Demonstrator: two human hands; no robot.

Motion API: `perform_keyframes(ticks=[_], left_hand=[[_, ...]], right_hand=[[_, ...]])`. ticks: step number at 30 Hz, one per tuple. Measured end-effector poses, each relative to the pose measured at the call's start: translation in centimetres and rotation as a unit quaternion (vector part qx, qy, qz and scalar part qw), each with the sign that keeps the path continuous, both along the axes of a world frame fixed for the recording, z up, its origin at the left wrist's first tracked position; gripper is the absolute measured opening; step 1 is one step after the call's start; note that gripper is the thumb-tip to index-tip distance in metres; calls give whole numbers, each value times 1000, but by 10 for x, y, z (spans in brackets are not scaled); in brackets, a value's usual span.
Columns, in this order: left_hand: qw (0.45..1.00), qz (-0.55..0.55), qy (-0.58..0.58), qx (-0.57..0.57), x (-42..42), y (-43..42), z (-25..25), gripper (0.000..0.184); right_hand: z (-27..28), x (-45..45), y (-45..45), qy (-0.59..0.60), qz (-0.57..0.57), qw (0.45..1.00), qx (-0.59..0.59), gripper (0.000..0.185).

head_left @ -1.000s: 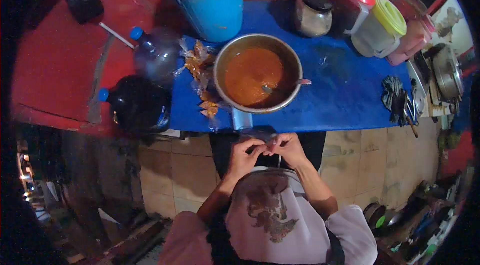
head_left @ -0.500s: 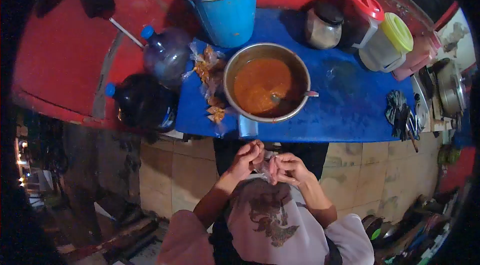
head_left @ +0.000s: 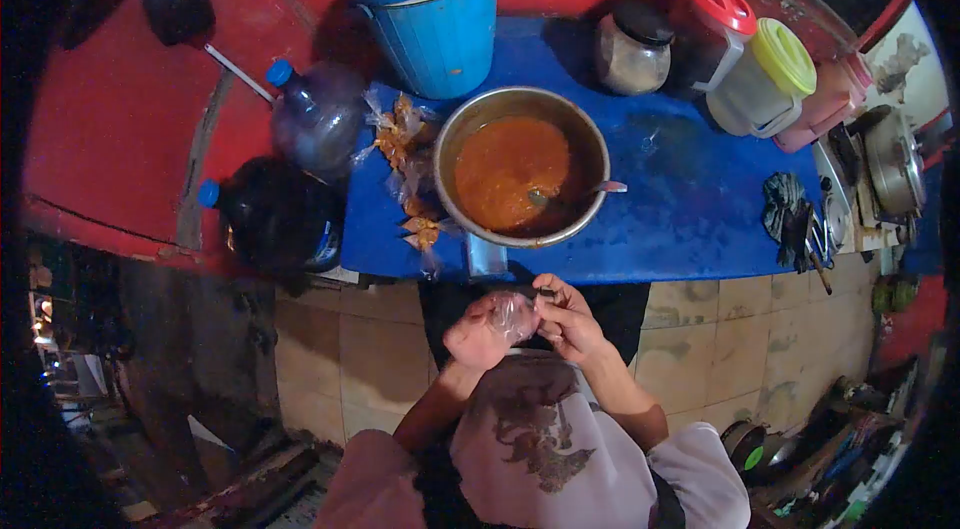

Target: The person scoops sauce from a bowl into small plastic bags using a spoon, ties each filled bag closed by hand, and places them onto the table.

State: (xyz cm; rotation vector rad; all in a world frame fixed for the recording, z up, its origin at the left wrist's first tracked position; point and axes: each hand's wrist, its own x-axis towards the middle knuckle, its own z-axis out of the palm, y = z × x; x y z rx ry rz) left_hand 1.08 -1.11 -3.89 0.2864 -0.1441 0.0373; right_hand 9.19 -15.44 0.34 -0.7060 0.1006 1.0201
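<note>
A small clear plastic bag (head_left: 513, 315) is between my two hands, in front of my shirt and just below the table edge. My left hand (head_left: 478, 335) holds the bag, its fingers partly covered by the shiny film. On the other side, my right hand (head_left: 570, 321) pinches the bag's edge between thumb and fingers. Beyond them on the blue table sits a metal pot (head_left: 455, 214) of orange-red sauce (head_left: 510, 164). A spoon handle (head_left: 612, 186) rests on the pot's right rim.
Several tied bags of orange sauce (head_left: 405, 144) lie left of the pot. A blue lidded bucket (head_left: 435, 39) stands behind it. Large bottles (head_left: 318, 119) are at the left. A jar (head_left: 634, 54) and lidded pitchers (head_left: 760, 79) stand back right; a dark cloth (head_left: 785, 209) lies at right.
My left hand has turned and moved slightly down and left, with the bag now spread against its fingers. My right hand has shifted a little up and still pinches the bag.
</note>
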Motion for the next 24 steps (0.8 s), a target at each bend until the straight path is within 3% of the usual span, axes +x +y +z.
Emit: perform_keyframes(ticks=[1, 3, 5, 7, 8, 9, 11, 13, 15, 16, 19, 20, 21, 23, 24], left_hand=[[990, 42, 132, 14, 0, -2, 20, 56], [990, 36, 132, 32, 9, -3, 38, 48], [907, 145, 222, 328, 16, 1, 33, 46], [906, 158, 227, 321, 16, 6, 27, 52], [887, 162, 189, 389, 15, 6, 25, 50], [862, 164, 151, 454, 16, 5, 27, 48], [845, 153, 146, 490, 15, 2, 34, 46], [826, 143, 141, 527, 16, 0, 47, 44], [755, 132, 1, 642, 16, 0, 57, 44], [729, 152, -39, 666, 18, 1, 59, 40], [755, 199, -3, 625, 19, 2, 52, 35], [740, 213, 28, 637, 16, 6, 54, 29], [808, 218, 63, 544, 18, 8, 50, 25], [815, 275, 68, 506, 21, 16, 49, 20], [825, 298, 85, 472, 22, 15, 58, 20]], right_hand=[[6, -1, 2, -52, -32, 997, -54, 29], [15, -2, 5, -154, -97, 970, -160, 28], [12, 2, -6, -202, -102, 964, -138, 35], [21, 4, -11, -411, -5, 902, -130, 50], [28, 6, -18, -425, 66, 889, -158, 60], [28, 6, -17, -425, 65, 889, -160, 60], [29, 3, -13, -506, 141, 823, -216, 62], [20, 3, -5, -491, 135, 834, -212, 54], [3, 1, 1, -544, 137, 828, -16, 42], [22, 9, -2, -484, 236, 840, -62, 27], [31, 34, -20, -540, 239, 797, -128, 21], [37, 44, -20, -524, 79, 827, -187, 19], [44, 58, -19, -492, -84, 833, -239, 19], [48, 104, -16, -546, -295, 668, -411, 23], [46, 120, -19, -562, -241, 649, -452, 23]])
